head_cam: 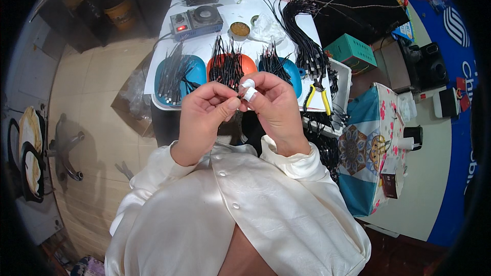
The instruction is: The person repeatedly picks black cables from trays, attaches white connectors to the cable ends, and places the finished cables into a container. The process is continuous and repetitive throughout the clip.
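Note:
My left hand and my right hand meet fingertip to fingertip over the front edge of the white table. Between them they pinch the end of a thin dark cable, mostly hidden by the fingers. White tape wraps the thumb and index finger of my right hand. Just beyond the hands, bunches of short black cables lie in a left blue tray, an orange tray and a right blue tray. Yellow-and-black pliers rest at the table's right front corner.
A grey solder pot with a lit red switch stands at the back left, near a round tin and crumpled white plastic. Long black USB cables hang right. A white foam box and a cardboard box flank the table.

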`<move>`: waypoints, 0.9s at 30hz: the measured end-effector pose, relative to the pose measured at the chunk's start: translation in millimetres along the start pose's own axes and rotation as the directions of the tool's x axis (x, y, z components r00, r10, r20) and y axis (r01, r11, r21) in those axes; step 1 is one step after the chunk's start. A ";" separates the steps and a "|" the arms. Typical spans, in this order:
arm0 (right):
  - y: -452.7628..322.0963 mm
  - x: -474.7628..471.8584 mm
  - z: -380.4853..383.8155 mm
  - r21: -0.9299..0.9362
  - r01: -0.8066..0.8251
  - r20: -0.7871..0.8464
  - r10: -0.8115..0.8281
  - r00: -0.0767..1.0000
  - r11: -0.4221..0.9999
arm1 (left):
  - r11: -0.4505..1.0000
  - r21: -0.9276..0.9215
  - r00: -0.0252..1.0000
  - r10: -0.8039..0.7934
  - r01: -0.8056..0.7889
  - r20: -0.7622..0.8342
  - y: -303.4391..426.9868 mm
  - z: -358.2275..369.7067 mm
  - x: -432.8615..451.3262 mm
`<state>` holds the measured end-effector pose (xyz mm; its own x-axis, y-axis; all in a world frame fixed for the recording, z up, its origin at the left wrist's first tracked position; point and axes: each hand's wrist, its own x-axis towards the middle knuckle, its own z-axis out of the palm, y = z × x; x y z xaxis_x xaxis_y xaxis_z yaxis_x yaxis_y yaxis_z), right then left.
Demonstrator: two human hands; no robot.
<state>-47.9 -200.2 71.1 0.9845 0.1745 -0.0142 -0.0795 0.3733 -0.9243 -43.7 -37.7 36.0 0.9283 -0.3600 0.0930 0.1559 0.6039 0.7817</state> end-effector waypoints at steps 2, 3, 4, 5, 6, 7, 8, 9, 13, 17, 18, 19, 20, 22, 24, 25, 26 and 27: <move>-3.4 0.3 -4.2 -0.062 0.007 0.027 -0.005 1.000 0.998 | 0.999 0.016 0.999 -0.041 0.041 0.029 0.5 -1.3 0.5; -5.7 -0.2 -6.9 -0.103 0.005 0.032 -0.002 0.999 0.995 | 0.998 0.047 0.998 -0.052 0.051 0.025 0.6 -1.5 0.6; -7.5 -0.3 -9.2 -0.143 0.003 0.038 0.002 0.999 0.990 | 0.995 0.080 0.998 -0.063 0.061 0.020 0.4 -1.4 0.8; -8.7 -0.3 -11.3 -0.169 0.021 0.046 -0.013 0.999 0.985 | 0.996 0.062 0.997 -0.071 0.070 0.020 0.1 -1.0 0.9; -9.5 0.1 -13.3 -0.195 0.038 0.056 -0.027 0.998 0.980 | 0.996 0.045 0.997 -0.078 0.077 0.019 -0.1 -0.7 1.2; -9.8 0.3 -15.1 -0.220 0.065 0.071 -0.050 0.996 0.973 | 0.996 0.028 0.996 -0.083 0.082 0.019 -0.4 -0.3 1.7; -9.4 0.4 -16.6 -0.240 0.083 0.070 -0.068 0.995 0.967 | 0.996 0.006 0.996 -0.089 0.089 0.021 -0.7 0.1 2.5; -9.0 0.7 -18.2 -0.259 0.110 0.072 -0.094 0.993 0.960 | 0.995 -0.016 0.995 -0.096 0.096 0.024 -1.1 0.5 3.4; -7.9 1.8 -22.9 -0.337 0.181 0.105 -0.154 0.982 0.924 | 0.993 0.003 0.993 -0.114 0.114 0.036 -1.5 2.3 5.6; -5.4 0.6 -20.0 -0.029 -0.011 0.109 0.014 0.994 1.000 | 0.998 0.030 0.998 -0.064 0.063 0.005 -4.9 5.6 3.5; -3.3 0.3 -17.4 0.121 -0.081 0.117 0.067 0.991 0.989 | 0.999 0.001 0.999 -0.049 0.049 0.023 -6.2 5.8 3.9; -1.3 0.3 -15.0 0.255 -0.151 0.134 0.120 0.984 0.955 | 0.999 -0.033 0.998 -0.031 0.032 0.046 -7.5 5.6 4.3; -0.3 -1.2 -13.6 0.268 -0.196 0.120 0.169 0.978 0.943 | 0.999 -0.031 0.999 -0.030 0.032 0.038 -8.5 5.4 4.2; 1.4 -0.4 -12.9 0.312 -0.209 0.141 0.172 0.975 0.927 | 0.999 -0.037 0.999 -0.023 0.024 0.033 -10.8 4.6 4.6; 2.7 0.0 -13.8 0.339 -0.214 0.158 0.169 0.973 0.916 | 0.999 -0.036 0.999 -0.022 0.023 0.037 -12.3 3.5 5.0; 3.4 -0.1 -14.7 0.343 -0.213 0.156 0.168 0.973 0.915 | 0.999 -0.041 0.999 -0.018 0.020 0.042 -13.1 3.3 5.0; 4.2 -0.2 -15.7 0.345 -0.208 0.156 0.162 0.974 0.915 | 0.999 -0.039 0.999 -0.022 0.023 0.042 -14.1 3.4 5.3; 5.8 0.0 -16.3 0.326 -0.187 0.137 0.150 0.979 0.927 | 0.999 -0.041 0.999 -0.021 0.023 0.045 -15.2 3.6 5.9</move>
<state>-45.8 -212.9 59.5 0.9309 0.3514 -0.1001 -0.3088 0.6102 -0.7296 -41.8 -51.6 26.9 0.9088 -0.4040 0.1041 0.1907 0.6241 0.7577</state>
